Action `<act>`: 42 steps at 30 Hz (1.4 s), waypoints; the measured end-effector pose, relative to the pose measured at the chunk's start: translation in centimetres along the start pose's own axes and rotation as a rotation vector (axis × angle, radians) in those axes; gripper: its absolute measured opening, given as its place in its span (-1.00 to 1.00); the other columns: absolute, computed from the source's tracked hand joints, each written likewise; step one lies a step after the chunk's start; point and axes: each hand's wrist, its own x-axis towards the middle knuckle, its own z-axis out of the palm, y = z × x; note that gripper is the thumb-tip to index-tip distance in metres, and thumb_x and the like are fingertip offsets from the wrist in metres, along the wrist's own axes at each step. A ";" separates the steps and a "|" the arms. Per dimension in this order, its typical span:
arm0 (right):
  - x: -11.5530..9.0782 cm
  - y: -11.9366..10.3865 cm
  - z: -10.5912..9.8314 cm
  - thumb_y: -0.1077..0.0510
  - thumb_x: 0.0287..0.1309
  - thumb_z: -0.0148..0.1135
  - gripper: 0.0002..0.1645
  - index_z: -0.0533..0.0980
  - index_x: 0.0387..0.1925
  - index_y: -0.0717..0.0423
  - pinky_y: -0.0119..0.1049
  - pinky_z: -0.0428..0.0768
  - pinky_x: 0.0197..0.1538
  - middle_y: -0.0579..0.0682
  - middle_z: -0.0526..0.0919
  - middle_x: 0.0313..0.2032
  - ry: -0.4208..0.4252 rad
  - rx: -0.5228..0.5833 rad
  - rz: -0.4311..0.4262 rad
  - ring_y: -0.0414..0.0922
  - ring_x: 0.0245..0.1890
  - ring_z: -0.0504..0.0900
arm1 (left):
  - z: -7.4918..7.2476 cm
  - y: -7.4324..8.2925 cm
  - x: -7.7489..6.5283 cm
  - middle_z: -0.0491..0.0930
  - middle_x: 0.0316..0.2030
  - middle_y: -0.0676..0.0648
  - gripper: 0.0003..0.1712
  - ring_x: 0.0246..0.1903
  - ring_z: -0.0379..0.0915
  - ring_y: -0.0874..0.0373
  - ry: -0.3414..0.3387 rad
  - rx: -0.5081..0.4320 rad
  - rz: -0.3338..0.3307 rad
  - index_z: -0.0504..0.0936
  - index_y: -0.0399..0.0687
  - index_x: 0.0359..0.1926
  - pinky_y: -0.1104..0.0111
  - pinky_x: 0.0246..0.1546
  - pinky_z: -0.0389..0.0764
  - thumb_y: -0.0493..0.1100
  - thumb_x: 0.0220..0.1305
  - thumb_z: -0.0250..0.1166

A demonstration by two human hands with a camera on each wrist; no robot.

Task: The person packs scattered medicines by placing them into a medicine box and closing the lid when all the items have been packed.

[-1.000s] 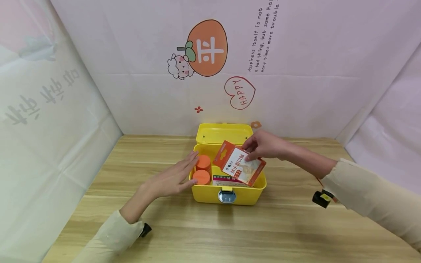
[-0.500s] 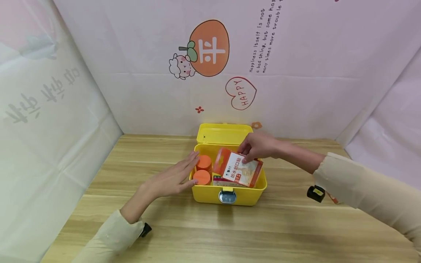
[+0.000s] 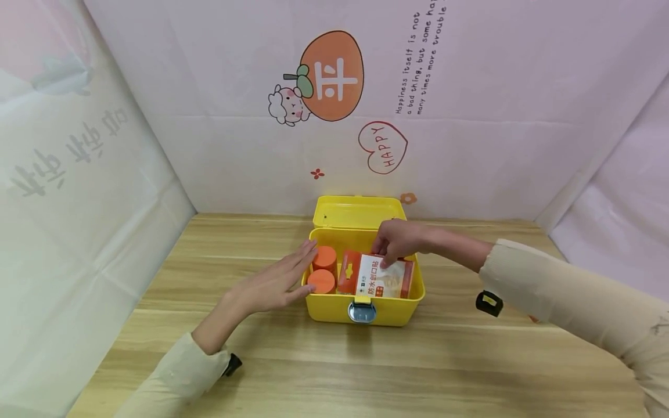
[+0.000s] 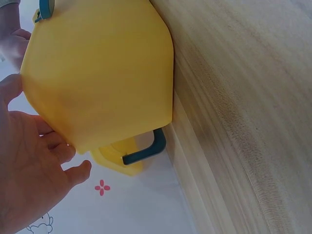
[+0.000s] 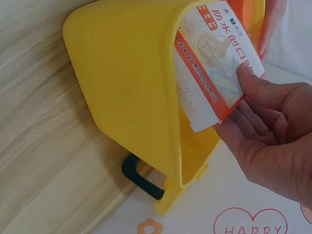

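A yellow lidded box [image 3: 324, 313] stands on the wooden table with its lid [image 3: 360, 213] tipped back. My right hand [image 3: 399, 239] pinches an orange and white box of adhesive bandages [image 3: 384, 277] between thumb and fingers, partly down inside the yellow box; its lower part is hidden by the front wall. In the right wrist view the bandage box [image 5: 219, 58] tilts within the rim. My left hand [image 3: 272, 284] rests with extended fingers at the left rim, beside two round orange lids [image 3: 321, 281] inside. The left wrist view shows those fingers against the yellow side wall [image 4: 102, 73].
A grey latch [image 3: 362, 313] hangs on the box's front. A dark green handle [image 5: 141, 178] sticks out at the back by the lid. Printed white cloth [image 3: 235, 168] rises behind the table. A small orange and white item pokes out beneath the right sleeve [image 3: 554, 290].
My right hand has moved down and slightly left, lowering the bandage box into the yellow box and turning it more level. The flat pink and white packet inside is now covered. My left hand stays put.
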 end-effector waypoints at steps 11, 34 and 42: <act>1.3 0.8 1.4 0.30 0.07 0.44 -0.80 0.72 -0.20 0.19 -0.47 0.54 -0.33 -0.05 0.73 -0.34 -0.039 -0.028 -0.011 -0.20 -0.42 0.50 | -0.3 0.2 0.2 -0.31 0.61 -0.08 -0.07 0.60 -0.31 0.02 0.012 0.004 0.013 -0.18 -0.09 0.59 0.05 0.55 0.06 0.33 0.50 -0.12; 2.1 1.6 3.3 0.33 0.09 0.40 -0.76 0.75 -0.16 0.17 -0.38 0.66 -0.08 -0.02 0.81 -0.27 -0.018 -0.195 -0.136 -0.27 -0.28 0.63 | -0.1 0.1 0.3 -0.32 0.61 -0.05 -0.07 0.60 -0.34 0.05 0.003 -0.002 0.002 -0.20 -0.07 0.60 0.08 0.56 0.05 0.35 0.49 -0.15; 2.4 2.0 3.6 0.32 0.16 0.33 -0.80 0.73 -0.17 0.15 -0.52 0.41 -0.30 -0.08 0.73 -0.36 -0.070 -0.248 -0.153 -0.27 -0.42 0.45 | 0.0 0.2 0.2 -0.35 0.61 -0.02 -0.06 0.60 -0.37 0.08 -0.010 0.002 -0.011 -0.21 -0.06 0.60 0.11 0.56 0.03 0.37 0.49 -0.16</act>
